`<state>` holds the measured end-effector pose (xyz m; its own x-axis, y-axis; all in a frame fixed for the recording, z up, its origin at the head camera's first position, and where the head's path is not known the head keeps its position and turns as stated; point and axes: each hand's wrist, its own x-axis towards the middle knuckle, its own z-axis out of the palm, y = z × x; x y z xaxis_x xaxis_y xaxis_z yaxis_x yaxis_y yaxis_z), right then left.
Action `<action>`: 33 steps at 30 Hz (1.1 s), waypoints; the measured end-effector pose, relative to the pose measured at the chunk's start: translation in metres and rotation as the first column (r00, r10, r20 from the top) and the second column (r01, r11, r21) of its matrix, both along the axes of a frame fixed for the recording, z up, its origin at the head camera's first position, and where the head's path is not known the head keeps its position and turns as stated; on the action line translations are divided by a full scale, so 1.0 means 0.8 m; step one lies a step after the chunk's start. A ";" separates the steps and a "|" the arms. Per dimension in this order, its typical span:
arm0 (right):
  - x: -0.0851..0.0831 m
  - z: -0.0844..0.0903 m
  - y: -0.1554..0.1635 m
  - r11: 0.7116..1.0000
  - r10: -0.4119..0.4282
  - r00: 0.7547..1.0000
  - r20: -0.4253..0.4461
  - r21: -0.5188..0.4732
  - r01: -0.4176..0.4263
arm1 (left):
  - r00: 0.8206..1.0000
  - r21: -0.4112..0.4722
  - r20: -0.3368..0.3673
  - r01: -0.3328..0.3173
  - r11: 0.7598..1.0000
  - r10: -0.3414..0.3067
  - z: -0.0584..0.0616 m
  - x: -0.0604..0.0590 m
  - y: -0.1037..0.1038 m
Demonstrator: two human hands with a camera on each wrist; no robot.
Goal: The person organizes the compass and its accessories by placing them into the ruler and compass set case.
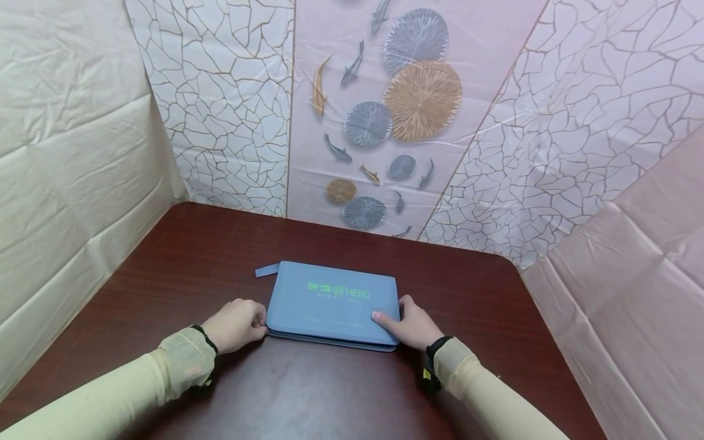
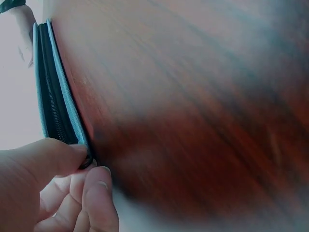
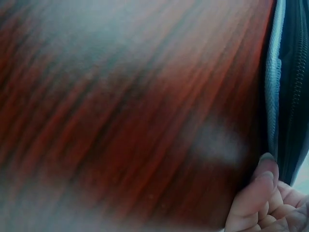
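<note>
A blue zippered case with green HERO lettering lies flat on the dark red-brown table, a short strap sticking out at its far left corner. At the near left corner, my left hand pinches the case's edge between thumb and fingers. A small black curved piece shows at those fingertips in the left wrist view, beside the black zipper along the case's side. My right hand grips the right end, thumb on the cover and fingers at the side. In the right wrist view its fingertips touch the lower edge.
The wood-grain table has rounded far corners. Behind it hangs a patterned cloth with fish and round leaf prints, and pale cloth walls stand at both sides. Each wrist wears a black band.
</note>
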<state>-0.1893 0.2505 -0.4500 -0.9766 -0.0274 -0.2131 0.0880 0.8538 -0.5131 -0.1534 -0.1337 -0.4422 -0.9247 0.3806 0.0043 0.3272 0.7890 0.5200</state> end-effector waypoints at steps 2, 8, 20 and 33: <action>0.000 0.000 -0.001 1.000 -0.005 1.000 0.001 0.011 0.005 | 1.000 -0.008 -0.014 0.017 1.000 -0.017 0.000 -0.001 0.000; 0.000 0.001 0.000 1.000 0.007 1.000 -0.008 0.005 -0.007 | 1.000 -0.081 -0.020 0.017 0.997 -0.019 0.007 -0.009 -0.002; 0.000 0.002 0.002 1.000 0.028 0.999 -0.018 -0.002 -0.028 | 0.999 -0.186 0.038 -0.017 0.982 0.025 0.011 -0.076 0.008; 0.002 -0.002 0.001 0.999 0.033 0.999 -0.001 -0.014 -0.033 | 0.964 -0.098 0.165 -0.193 0.976 0.207 -0.003 -0.154 0.010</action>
